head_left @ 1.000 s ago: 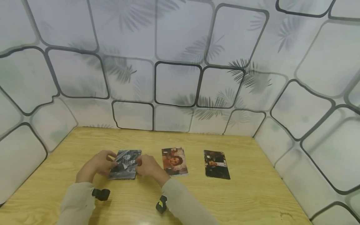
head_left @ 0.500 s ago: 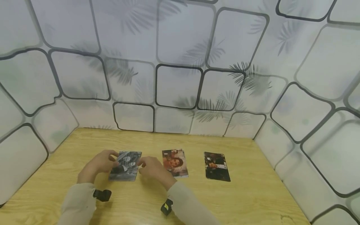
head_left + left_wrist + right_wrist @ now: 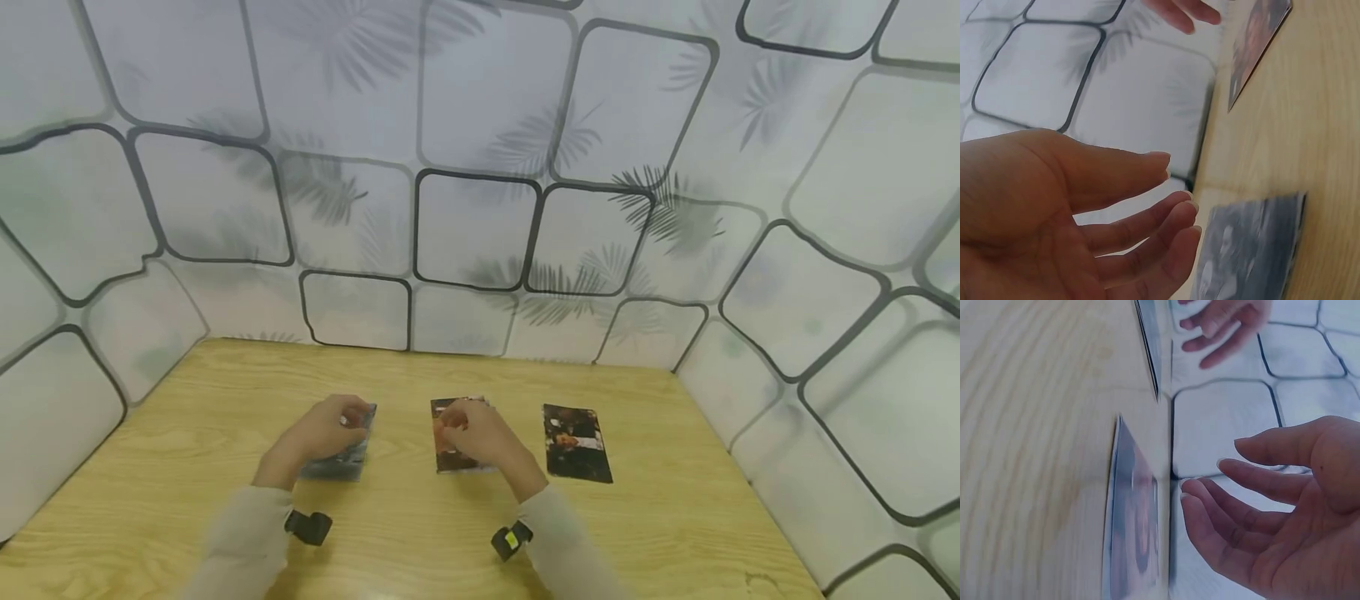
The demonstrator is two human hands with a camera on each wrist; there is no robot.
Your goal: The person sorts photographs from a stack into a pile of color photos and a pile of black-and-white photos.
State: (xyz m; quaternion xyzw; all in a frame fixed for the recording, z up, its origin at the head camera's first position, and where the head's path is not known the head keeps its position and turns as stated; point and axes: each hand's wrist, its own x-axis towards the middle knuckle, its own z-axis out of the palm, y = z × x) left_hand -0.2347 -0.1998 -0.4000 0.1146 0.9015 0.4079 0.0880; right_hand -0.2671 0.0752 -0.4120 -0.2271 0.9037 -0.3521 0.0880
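Three picture stacks lie in a row on the wooden table [image 3: 405,533]. The left one is a black-and-white photo [image 3: 341,467], partly covered in the head view by my left hand [image 3: 322,429]. That hand hovers above it, fingers loosely bent with nothing between them. Over the middle colour photo [image 3: 444,458] is my right hand [image 3: 483,433], its thumb and fingers apart and holding nothing in the right wrist view. Farther right lies a dark photo [image 3: 577,450] of a figure in white and black, with neither hand near it. The colour photo [image 3: 1135,519] shows a layered edge.
A patterned wall covering [image 3: 480,225] with rounded frames and leaf prints stands behind the table and along both sides. Each wrist carries a small black camera; the left camera [image 3: 309,527] and right camera [image 3: 512,540] sit below the cuffs.
Both hands have moved right. The right hand has left the black-and-white photo's right edge for the middle photo; the left has gone from its left edge to above it. The photos stay put.
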